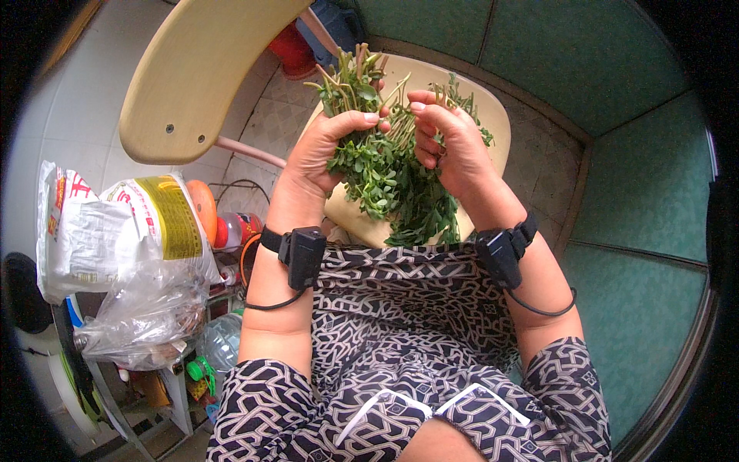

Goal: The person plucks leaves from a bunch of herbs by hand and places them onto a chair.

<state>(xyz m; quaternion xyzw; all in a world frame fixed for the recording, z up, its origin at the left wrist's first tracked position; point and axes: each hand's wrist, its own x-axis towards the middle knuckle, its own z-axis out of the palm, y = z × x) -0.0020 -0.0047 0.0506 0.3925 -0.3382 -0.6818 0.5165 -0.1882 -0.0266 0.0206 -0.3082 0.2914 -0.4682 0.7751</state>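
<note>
A bunch of leafy green stems [352,95] is gripped in my left hand [323,141], cut ends pointing up and away, leaves hanging below the fist. My right hand [456,138] is curled beside it, thumb and forefinger close together. A few thin sprigs [441,95] show at its fingers and in its curl, though its grip on them is partly hidden. Beneath both hands, a pile of longer-leaved greens [424,211] lies on the cream seat of a chair [491,112]. Some of these stems rise between the two hands.
The chair's curved backrest [190,81] stands at upper left. Left of me, a rack [176,398] holds a white printed sack [86,231], a clear plastic bag [150,312] and a large plastic bottle [222,341]. Green wall panels [641,173] run along the right. Behind the chair is a red container [294,52].
</note>
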